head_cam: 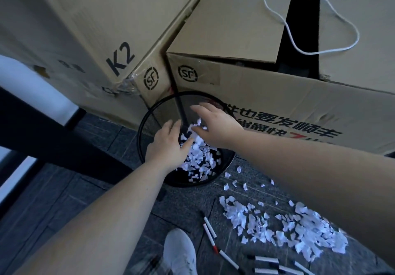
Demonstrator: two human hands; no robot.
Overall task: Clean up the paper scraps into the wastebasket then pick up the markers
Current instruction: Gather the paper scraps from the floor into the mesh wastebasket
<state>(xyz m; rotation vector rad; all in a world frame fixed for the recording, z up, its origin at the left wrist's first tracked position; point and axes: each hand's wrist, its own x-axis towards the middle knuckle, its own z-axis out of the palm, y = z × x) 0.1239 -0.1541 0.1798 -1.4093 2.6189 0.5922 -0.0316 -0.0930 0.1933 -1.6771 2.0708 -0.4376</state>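
Observation:
Both my hands hover over the black mesh wastebasket [142, 129] on the dark floor. My left hand [168, 144] and my right hand [215, 125] have their fingers spread, and white paper scraps [197, 137] tumble between them. More white scraps [201, 163] lie inside the basket. A large patch of paper scraps [284, 225] covers the floor at the lower right. Several white markers [210, 232] with dark caps lie on the floor below it, near the bottom edge.
Large cardboard boxes [267, 103] stand right behind the basket, one with a white cable [342, 18] on top. A black stick [178, 101] leans into the basket. A dark table leg [64, 148] crosses the left. My grey shoe [181, 251] is by the markers.

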